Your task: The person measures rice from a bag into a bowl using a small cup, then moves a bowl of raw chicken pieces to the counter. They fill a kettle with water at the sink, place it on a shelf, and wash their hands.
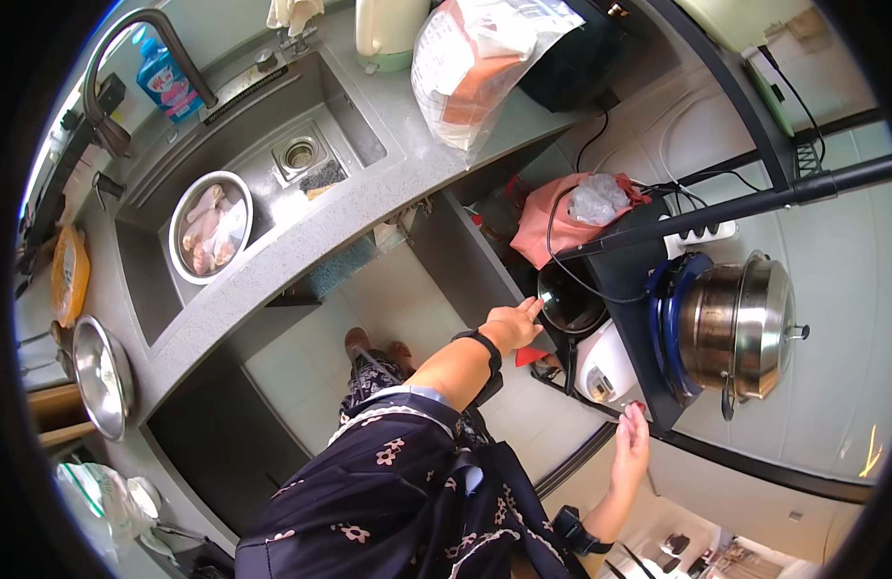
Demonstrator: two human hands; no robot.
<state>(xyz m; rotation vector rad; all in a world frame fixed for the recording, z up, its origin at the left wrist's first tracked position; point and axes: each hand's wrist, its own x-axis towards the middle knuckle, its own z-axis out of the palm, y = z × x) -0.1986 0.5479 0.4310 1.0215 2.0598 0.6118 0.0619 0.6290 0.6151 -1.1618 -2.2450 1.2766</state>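
Note:
My left hand (515, 324) reaches over the edge of an open grey cabinet door (453, 260), fingers stretched out and nothing seen in them. Just past its fingertips lies a dark pan (573, 297), its handle pointing towards me. My right hand (630, 445) is raised beside the black rack, fingers bent and palm partly hidden; a small red spot shows at its fingertips, too small to identify. Between the hands, low in the rack, sits a white appliance (607, 362). A stainless steel steamer pot (735, 329) stands on the rack's shelf beyond.
A pink bag (554, 217) and a loose black cable lie above the pan. Black rack bars (714, 217) cross the right side. In the sink (272, 210), a metal bowl (249, 217) holds raw chicken pieces. A filled plastic bag (482, 65) stands on the counter.

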